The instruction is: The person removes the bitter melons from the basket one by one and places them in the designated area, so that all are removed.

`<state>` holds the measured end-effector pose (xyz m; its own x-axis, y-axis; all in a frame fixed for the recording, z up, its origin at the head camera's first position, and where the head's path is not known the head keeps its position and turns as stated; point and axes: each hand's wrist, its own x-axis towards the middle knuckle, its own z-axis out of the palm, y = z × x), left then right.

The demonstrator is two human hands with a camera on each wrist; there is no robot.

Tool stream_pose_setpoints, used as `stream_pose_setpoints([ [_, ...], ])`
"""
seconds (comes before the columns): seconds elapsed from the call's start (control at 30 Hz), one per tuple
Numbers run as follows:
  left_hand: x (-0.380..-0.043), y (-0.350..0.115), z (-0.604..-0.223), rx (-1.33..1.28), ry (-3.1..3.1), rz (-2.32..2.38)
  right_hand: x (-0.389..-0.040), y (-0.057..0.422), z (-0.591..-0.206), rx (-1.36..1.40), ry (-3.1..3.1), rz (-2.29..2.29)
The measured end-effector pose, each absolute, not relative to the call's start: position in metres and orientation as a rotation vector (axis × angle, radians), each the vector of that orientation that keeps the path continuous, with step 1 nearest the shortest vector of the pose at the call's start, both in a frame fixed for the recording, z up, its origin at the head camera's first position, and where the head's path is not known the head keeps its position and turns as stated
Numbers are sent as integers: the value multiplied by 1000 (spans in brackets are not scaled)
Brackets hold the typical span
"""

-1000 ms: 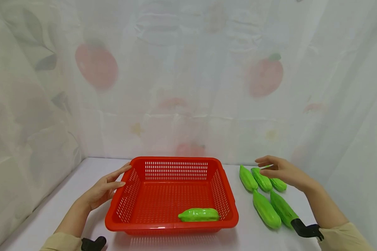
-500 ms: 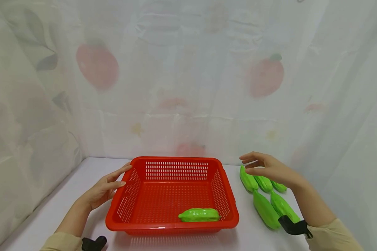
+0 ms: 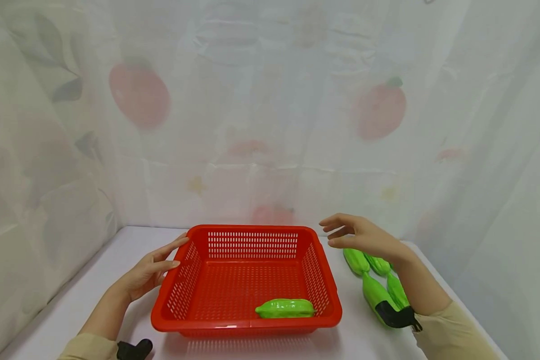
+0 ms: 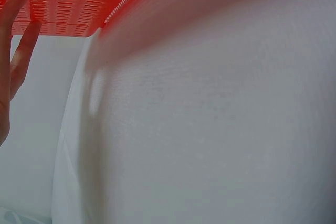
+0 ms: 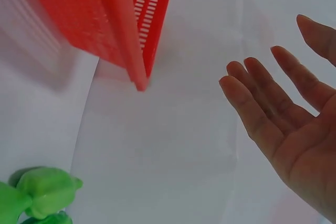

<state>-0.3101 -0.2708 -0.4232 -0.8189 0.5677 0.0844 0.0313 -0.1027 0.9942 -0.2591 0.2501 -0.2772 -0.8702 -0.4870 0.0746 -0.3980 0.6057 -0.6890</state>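
A red perforated plastic basket [image 3: 246, 325] stands on the white table, with one green ridged gourd-like vegetable [image 3: 285, 308] lying in its front right corner. At the basket's left rim rests my left hand [image 3: 145, 272], thumb and fingertips against the side; in the left wrist view, its fingers [image 4: 23, 56] reach the slotted wall nearly straight. My right hand [image 3: 364, 237] hovers beyond the basket's back right corner, holding nothing. Its fingers [image 5: 252, 108] are loosely spread in the right wrist view. Below that forearm lie several similar green gourd-like vegetables [image 3: 356, 261], partly hidden by it.
A pale curtain [image 3: 261, 125] with faded fruit prints hangs behind the table [image 3: 99, 270] and along both sides. Black wrist mounts [image 3: 396, 316] sit at both cuffs. The green vegetables also show at the lower left of the right wrist view.
My right hand has moved left from over the green vegetables to near the basket's back right corner, rising slightly. The left hand, basket and vegetables have stayed in place.
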Motion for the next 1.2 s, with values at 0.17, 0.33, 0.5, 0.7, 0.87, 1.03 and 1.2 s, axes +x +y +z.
stream_pose_setpoints([
  [0.17,-311,-271,-424,663,1797,1982,-263,234,-275,-765,2686,-1118],
  [0.33,-312,-271,-425,668,1804,1977,-267,219,-271,-808,2642,-1101],
  [0.5,-313,-271,-424,664,1823,1967,-270,204,-269,-841,2593,-1070],
  [0.7,-312,-269,-423,667,1826,1967,-276,187,-272,-882,2516,-1075],
  [0.87,-312,-271,-424,653,1830,1974,-283,172,-277,-869,2431,-1116],
  [1.03,-312,-272,-425,658,1825,1977,-289,160,-284,-875,2404,-1137],
  [1.2,-311,-271,-424,656,1821,1978,-294,151,-290,-899,2350,-1155],
])
